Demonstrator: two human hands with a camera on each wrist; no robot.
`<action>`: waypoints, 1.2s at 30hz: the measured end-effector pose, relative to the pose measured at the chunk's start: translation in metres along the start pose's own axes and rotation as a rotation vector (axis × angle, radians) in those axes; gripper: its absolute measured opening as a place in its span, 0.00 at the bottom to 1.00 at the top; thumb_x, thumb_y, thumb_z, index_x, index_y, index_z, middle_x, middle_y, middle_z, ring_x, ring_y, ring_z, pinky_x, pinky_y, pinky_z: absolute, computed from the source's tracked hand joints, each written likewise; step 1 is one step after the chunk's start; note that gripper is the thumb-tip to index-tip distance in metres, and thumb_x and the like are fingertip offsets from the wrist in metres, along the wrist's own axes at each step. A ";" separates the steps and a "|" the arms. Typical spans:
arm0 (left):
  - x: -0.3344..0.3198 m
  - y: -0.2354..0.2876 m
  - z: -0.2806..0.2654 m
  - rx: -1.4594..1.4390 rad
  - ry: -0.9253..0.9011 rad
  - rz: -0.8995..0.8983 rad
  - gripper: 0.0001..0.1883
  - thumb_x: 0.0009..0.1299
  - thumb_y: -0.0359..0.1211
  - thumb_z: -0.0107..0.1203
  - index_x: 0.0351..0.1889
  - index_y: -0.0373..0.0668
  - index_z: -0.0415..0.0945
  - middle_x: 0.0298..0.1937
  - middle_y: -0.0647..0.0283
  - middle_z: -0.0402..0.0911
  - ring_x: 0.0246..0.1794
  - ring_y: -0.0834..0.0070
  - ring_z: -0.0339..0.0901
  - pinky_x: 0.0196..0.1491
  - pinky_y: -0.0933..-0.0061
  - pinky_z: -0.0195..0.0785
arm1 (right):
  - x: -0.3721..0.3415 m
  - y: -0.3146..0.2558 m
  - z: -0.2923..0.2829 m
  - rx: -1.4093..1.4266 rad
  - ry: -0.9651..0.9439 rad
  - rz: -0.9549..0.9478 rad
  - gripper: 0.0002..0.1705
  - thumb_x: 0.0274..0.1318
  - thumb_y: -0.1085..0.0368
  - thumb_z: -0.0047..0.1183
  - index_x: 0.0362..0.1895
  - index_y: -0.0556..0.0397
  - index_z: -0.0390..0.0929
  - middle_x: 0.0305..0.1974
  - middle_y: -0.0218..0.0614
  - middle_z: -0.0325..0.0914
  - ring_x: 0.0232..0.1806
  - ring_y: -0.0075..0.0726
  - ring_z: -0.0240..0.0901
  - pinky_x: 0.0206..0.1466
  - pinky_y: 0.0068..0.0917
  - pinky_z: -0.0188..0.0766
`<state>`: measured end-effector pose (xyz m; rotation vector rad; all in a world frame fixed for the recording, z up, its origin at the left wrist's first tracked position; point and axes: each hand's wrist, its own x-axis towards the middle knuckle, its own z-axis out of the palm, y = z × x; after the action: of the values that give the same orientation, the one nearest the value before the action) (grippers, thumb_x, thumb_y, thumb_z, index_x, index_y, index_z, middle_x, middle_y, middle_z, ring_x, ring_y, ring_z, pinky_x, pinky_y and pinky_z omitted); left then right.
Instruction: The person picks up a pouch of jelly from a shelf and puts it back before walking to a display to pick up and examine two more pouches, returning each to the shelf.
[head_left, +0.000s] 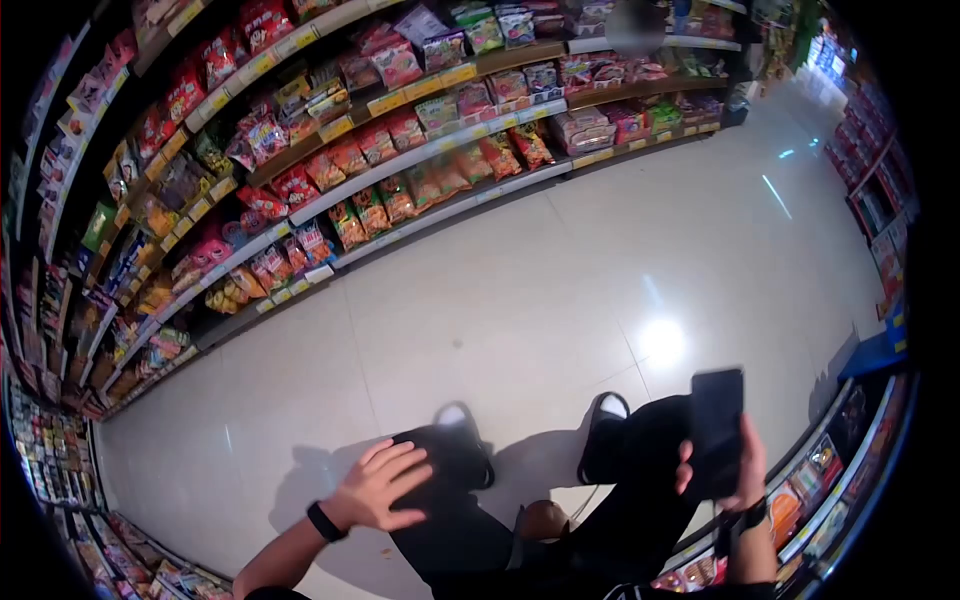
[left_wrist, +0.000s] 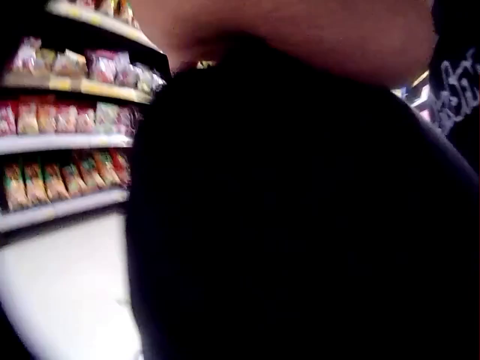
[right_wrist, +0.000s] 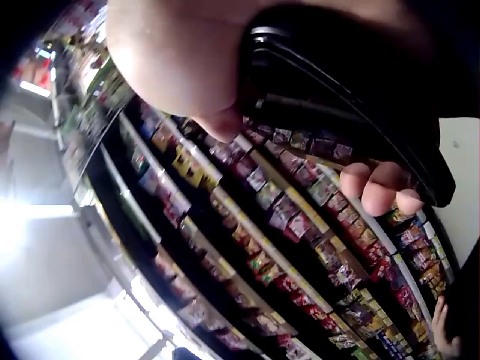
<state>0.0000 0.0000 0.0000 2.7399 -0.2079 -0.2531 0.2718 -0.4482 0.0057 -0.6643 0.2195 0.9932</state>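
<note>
- A person looks down at their own lap and legs in a shop aisle, with dark trousers (head_left: 625, 470) and dark shoes (head_left: 603, 432) over a pale, shiny floor (head_left: 500, 290).
- The right hand (head_left: 752, 470) grasps a dark phone (head_left: 718, 430), its fingertips curled round the phone's left edge and the rest of the hand along the right edge.
- The phone is above and beside the right leg, its long axis running from near to far, most of its length reaching beyond the grip. Whether its screen is lit cannot be told.
- The left hand (head_left: 380, 488), with a black wristband (head_left: 328, 521), has its fingers spread and holds nothing. It is over or beside the left leg; contact is unclear.
- From the left hand, the phone lies well apart to the right, across both legs; the right hand is the nearer one, already touching it.
- Beyond, on the far side and to the left, shelves (head_left: 450, 218) carry bagged snacks (head_left: 500, 156).
</note>
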 end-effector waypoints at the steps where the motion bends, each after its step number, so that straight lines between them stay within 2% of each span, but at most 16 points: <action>1: -0.005 0.015 0.012 0.053 0.252 0.033 0.32 0.59 0.58 0.61 0.55 0.47 0.81 0.62 0.57 0.79 0.65 0.52 0.72 0.68 0.46 0.60 | 0.000 0.016 -0.004 0.077 0.035 0.034 0.41 0.69 0.30 0.30 0.67 0.50 0.65 0.44 0.59 0.75 0.37 0.61 0.79 0.40 0.60 0.79; 3: 0.005 0.009 0.017 -0.012 0.201 0.000 0.27 0.63 0.54 0.56 0.53 0.49 0.83 0.60 0.61 0.80 0.62 0.54 0.74 0.69 0.47 0.58 | 0.009 0.026 -0.005 0.281 0.134 0.122 0.41 0.69 0.30 0.29 0.66 0.51 0.64 0.39 0.59 0.73 0.32 0.58 0.75 0.37 0.57 0.76; 6: 0.014 -0.029 0.042 -0.057 0.311 0.169 0.22 0.65 0.50 0.47 0.50 0.56 0.85 0.57 0.69 0.83 0.60 0.58 0.75 0.68 0.50 0.58 | 0.037 0.028 -0.043 -0.098 0.036 0.068 0.47 0.64 0.24 0.28 0.66 0.50 0.65 0.36 0.56 0.73 0.30 0.57 0.75 0.35 0.57 0.75; 9: 0.026 -0.051 0.048 -0.171 0.336 0.177 0.23 0.65 0.48 0.46 0.53 0.59 0.84 0.59 0.71 0.83 0.63 0.60 0.74 0.70 0.49 0.56 | 0.056 0.023 -0.034 0.011 0.123 0.045 0.53 0.61 0.20 0.26 0.68 0.50 0.65 0.34 0.59 0.73 0.29 0.62 0.75 0.34 0.62 0.74; 15: 0.068 -0.087 0.017 -0.375 0.196 0.118 0.21 0.69 0.41 0.46 0.56 0.52 0.82 0.63 0.62 0.79 0.66 0.58 0.71 0.71 0.49 0.56 | 0.126 -0.014 0.025 0.253 0.286 0.154 0.47 0.63 0.20 0.28 0.64 0.44 0.68 0.35 0.47 0.73 0.28 0.51 0.73 0.32 0.52 0.74; 18: 0.076 -0.094 -0.012 -0.436 0.175 0.114 0.20 0.70 0.35 0.43 0.56 0.44 0.81 0.65 0.57 0.76 0.68 0.56 0.69 0.71 0.46 0.57 | 0.129 -0.032 0.034 0.347 0.214 0.224 0.46 0.64 0.22 0.30 0.66 0.43 0.66 0.42 0.48 0.73 0.35 0.50 0.73 0.40 0.53 0.75; 21: 0.073 -0.084 -0.033 -0.423 0.042 0.031 0.19 0.71 0.39 0.46 0.56 0.45 0.79 0.62 0.58 0.76 0.68 0.58 0.68 0.68 0.48 0.60 | 0.119 -0.052 0.067 0.277 0.330 0.384 0.45 0.64 0.23 0.34 0.60 0.49 0.71 0.41 0.46 0.75 0.35 0.51 0.73 0.41 0.51 0.75; 24: 0.092 -0.056 -0.086 -0.212 -0.501 -0.046 0.22 0.70 0.41 0.52 0.60 0.47 0.78 0.60 0.58 0.78 0.66 0.59 0.71 0.64 0.55 0.64 | 0.093 -0.076 0.100 -0.030 0.388 0.528 0.46 0.66 0.25 0.30 0.54 0.56 0.74 0.37 0.47 0.78 0.34 0.51 0.76 0.41 0.51 0.77; 26: 0.112 -0.024 -0.083 -0.006 -0.791 -0.242 0.26 0.69 0.55 0.53 0.53 0.48 0.82 0.61 0.58 0.79 0.63 0.61 0.74 0.58 0.55 0.68 | 0.058 -0.093 0.107 -0.258 0.348 0.654 0.49 0.67 0.25 0.26 0.47 0.62 0.77 0.34 0.50 0.81 0.34 0.55 0.80 0.43 0.53 0.79; 28: 0.152 0.023 -0.096 0.055 -1.093 -0.218 0.33 0.62 0.64 0.56 0.51 0.47 0.84 0.52 0.53 0.84 0.53 0.57 0.81 0.49 0.53 0.72 | 0.019 -0.116 0.123 -0.413 0.324 0.852 0.48 0.67 0.26 0.28 0.42 0.62 0.80 0.32 0.49 0.82 0.31 0.54 0.81 0.41 0.50 0.80; 29: 0.171 0.059 -0.103 0.026 -1.125 -0.119 0.34 0.61 0.64 0.57 0.51 0.47 0.84 0.51 0.53 0.84 0.52 0.56 0.82 0.48 0.53 0.73 | -0.003 -0.125 0.133 -0.517 0.417 0.917 0.43 0.69 0.30 0.35 0.39 0.59 0.81 0.32 0.49 0.83 0.28 0.55 0.81 0.39 0.50 0.80; 30: 0.193 0.100 -0.111 -0.018 -1.138 -0.008 0.35 0.60 0.64 0.57 0.51 0.46 0.84 0.50 0.52 0.85 0.50 0.56 0.82 0.47 0.52 0.73 | -0.027 -0.129 0.124 -0.671 0.411 1.060 0.38 0.70 0.34 0.41 0.47 0.60 0.81 0.34 0.45 0.84 0.36 0.50 0.82 0.47 0.44 0.79; 31: 0.210 0.137 -0.127 -0.076 -1.097 0.093 0.36 0.59 0.65 0.58 0.51 0.46 0.84 0.48 0.52 0.85 0.49 0.55 0.83 0.46 0.52 0.74 | -0.052 -0.132 0.119 -1.425 0.194 0.821 0.37 0.72 0.37 0.42 0.58 0.60 0.77 0.45 0.43 0.84 0.49 0.42 0.79 0.59 0.37 0.73; 32: 0.226 0.171 -0.148 -0.143 -0.993 0.160 0.36 0.58 0.65 0.58 0.51 0.45 0.84 0.47 0.51 0.86 0.47 0.55 0.84 0.45 0.52 0.74 | -0.078 -0.143 0.193 -1.138 0.478 0.878 0.26 0.69 0.41 0.51 0.20 0.39 0.73 0.14 0.23 0.63 0.14 0.25 0.53 0.18 0.30 0.50; 33: 0.236 0.206 -0.193 -0.225 -0.799 0.268 0.20 0.65 0.47 0.57 0.43 0.42 0.87 0.38 0.50 0.88 0.38 0.56 0.85 0.43 0.52 0.75 | -0.104 -0.149 0.174 -1.040 0.379 0.924 0.26 0.60 0.69 0.41 0.60 0.39 0.82 0.25 0.26 0.75 0.17 0.22 0.61 0.19 0.27 0.59; 36: 0.277 0.267 -0.258 -0.381 -0.605 0.357 0.20 0.65 0.47 0.57 0.43 0.42 0.87 0.38 0.51 0.88 0.38 0.56 0.85 0.43 0.52 0.75 | -0.110 -0.195 0.223 -1.102 0.282 0.968 0.26 0.61 0.67 0.41 0.61 0.40 0.81 0.27 0.27 0.75 0.20 0.23 0.61 0.22 0.28 0.59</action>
<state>0.2928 -0.2021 0.2962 2.1333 -0.7168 -0.9094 0.3466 -0.4619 0.3119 -1.8041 0.2324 1.9717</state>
